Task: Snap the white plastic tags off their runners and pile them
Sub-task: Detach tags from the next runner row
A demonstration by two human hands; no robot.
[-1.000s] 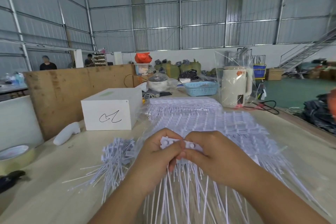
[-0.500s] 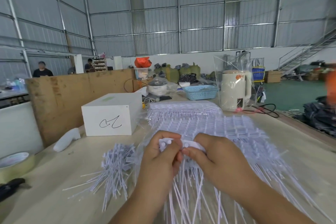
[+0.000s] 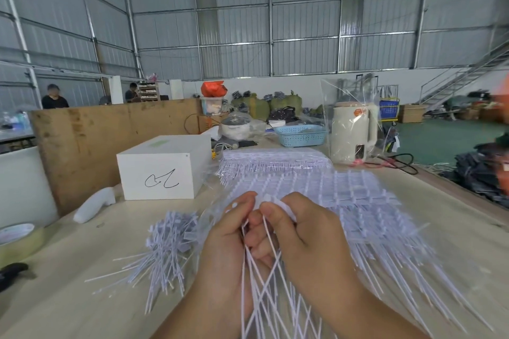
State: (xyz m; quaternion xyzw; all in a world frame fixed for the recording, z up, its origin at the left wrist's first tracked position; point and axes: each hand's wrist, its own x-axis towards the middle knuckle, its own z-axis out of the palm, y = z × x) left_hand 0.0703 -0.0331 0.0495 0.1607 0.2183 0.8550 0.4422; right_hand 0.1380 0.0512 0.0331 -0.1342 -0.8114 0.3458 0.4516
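White plastic fills the bench as we work a strip of tags (image 3: 268,201) between both hands, held up in front of the chest so the thin tails hang free and cross below our wrists. Our left hand (image 3: 228,239) has its fingers curled round the bundle of tails and its thumb pinching the strip's top; our right hand (image 3: 300,231) pinches the strip's other end, fingers folded in, the two grips set close together, we judge, so a twist can break a tag from its runner. Loose tags lie in a pile (image 3: 165,245) just left of the hands, within easy drop. Unbroken sheets (image 3: 344,201) spread beyond our knuckles on the table (image 3: 68,297).
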